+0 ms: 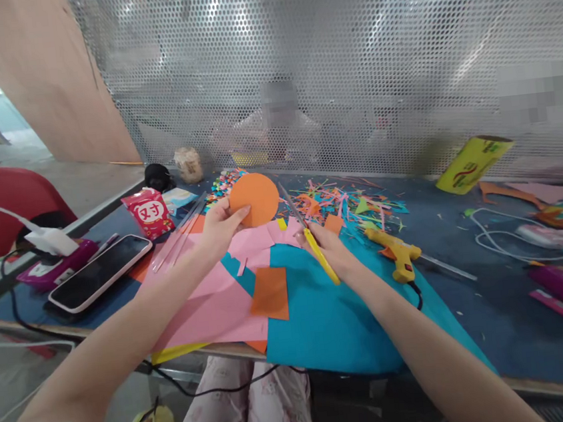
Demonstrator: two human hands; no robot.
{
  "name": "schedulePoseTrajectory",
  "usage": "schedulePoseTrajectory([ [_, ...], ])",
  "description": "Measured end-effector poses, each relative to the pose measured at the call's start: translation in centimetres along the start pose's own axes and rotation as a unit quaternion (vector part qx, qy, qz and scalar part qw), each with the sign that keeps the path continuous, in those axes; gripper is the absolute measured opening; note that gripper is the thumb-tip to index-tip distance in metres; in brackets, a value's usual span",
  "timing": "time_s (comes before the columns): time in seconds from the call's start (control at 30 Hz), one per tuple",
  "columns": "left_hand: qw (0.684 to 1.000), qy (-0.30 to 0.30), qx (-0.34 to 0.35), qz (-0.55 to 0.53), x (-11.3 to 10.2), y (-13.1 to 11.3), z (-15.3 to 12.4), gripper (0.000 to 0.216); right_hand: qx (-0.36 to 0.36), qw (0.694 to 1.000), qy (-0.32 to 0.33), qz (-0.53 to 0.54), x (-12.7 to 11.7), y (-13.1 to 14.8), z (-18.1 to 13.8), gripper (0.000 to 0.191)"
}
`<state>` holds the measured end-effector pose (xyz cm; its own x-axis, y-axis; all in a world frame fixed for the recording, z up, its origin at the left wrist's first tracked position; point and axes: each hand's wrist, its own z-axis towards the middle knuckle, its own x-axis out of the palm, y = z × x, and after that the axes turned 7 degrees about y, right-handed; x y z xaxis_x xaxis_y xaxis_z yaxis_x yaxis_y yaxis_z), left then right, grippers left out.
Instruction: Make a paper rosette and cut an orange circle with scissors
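My left hand [223,226] pinches an orange paper disc [255,198] by its lower left edge and holds it up above the table. My right hand [329,246] is closed round the yellow handles of a pair of scissors [309,238], whose blades point up and away to the right of the disc without touching it. Under both hands lie a pink paper sheet [211,309], a blue paper sheet [332,313] and an orange paper rectangle [270,293].
A phone [99,272], a red snack packet [149,213] and a charger [53,240] lie at the left. A yellow glue gun [396,250] and paper scraps [346,204] lie right of my hands. A perforated metal screen [346,63] stands behind, with people beyond it.
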<state>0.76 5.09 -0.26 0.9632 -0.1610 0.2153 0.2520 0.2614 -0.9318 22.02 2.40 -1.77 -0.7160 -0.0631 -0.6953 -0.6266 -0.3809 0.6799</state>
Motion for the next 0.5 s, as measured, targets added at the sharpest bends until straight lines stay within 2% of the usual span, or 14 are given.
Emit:
schedulePoseTrajectory([
  [0.2, 0.999, 0.018, -0.011, -0.036, -0.1, 0.5, -1.3, 0.048, 0.019, 0.998, 0.052, 0.016, -0.1, 0.7, -0.4, 0.043],
  [0.37, 0.999, 0.032, -0.011, -0.027, 0.4, -0.2, -2.0, 0.047, 0.035, 0.996, 0.054, 0.062, -0.3, 1.4, -1.1, 0.048],
  [0.5, 0.997, 0.055, -0.039, -0.021, 1.2, -0.5, -2.8, 0.040, 0.042, 0.990, 0.063, 0.118, 0.0, 1.3, -1.5, 0.053],
])
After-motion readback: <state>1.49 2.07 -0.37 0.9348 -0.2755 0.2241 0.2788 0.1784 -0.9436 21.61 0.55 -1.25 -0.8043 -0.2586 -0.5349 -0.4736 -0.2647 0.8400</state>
